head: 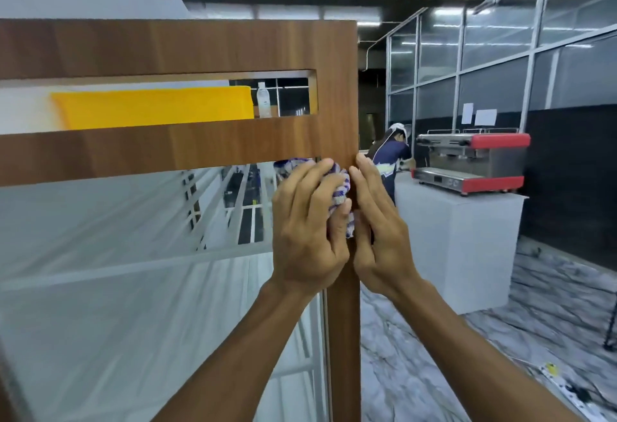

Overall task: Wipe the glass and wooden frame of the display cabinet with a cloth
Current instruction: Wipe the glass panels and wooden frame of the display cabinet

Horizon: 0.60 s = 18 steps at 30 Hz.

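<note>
The display cabinet has a brown wooden frame (207, 147) with a glass pane (117, 238) below its lower crossbar. A bunched white and purple cloth (339, 193) is pressed against the right upright of the frame, just under the crossbar. My left hand (309, 228) grips the cloth from the left. My right hand (379, 231) touches the cloth from the right, fingers curled around the upright's edge. Most of the cloth is hidden between my hands.
A yellow sheet (153, 106) and a clear bottle (264, 99) show through the frame's upper slot. To the right, a red espresso machine (470, 162) sits on a white counter (464, 238), a person (389, 161) stands beside it, and the floor is marble.
</note>
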Each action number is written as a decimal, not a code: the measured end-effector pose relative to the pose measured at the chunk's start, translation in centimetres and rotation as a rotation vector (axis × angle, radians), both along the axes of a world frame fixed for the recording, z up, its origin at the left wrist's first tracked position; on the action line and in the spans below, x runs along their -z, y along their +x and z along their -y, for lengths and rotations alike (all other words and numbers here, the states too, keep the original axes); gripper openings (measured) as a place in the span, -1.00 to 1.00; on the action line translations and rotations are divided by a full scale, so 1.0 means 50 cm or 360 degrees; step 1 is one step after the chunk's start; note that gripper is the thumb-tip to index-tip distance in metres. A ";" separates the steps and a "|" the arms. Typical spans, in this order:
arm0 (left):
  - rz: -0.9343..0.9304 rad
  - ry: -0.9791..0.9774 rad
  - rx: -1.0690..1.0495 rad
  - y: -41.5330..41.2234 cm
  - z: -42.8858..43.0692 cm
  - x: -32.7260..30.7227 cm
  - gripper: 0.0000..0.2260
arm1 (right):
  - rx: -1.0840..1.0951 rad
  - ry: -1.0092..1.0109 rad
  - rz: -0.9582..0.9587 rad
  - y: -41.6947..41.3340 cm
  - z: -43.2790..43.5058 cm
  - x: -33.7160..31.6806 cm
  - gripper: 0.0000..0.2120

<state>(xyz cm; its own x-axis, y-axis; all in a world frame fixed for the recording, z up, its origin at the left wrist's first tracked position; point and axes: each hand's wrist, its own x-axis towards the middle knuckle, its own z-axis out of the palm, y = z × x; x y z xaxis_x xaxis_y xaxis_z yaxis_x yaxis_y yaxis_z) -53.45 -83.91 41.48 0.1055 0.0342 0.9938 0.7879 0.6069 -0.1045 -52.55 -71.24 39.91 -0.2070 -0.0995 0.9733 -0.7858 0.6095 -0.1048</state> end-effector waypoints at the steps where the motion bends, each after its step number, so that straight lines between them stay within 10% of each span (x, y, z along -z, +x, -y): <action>1: 0.0046 -0.0027 -0.0048 -0.002 -0.008 0.000 -0.70 | -0.0045 -0.0009 0.0036 0.005 -0.003 -0.002 -0.50; 18: 0.0072 0.0121 -0.0383 -0.030 -0.078 0.049 -0.66 | -0.0487 -0.0172 0.0003 -0.060 -0.063 0.021 -0.58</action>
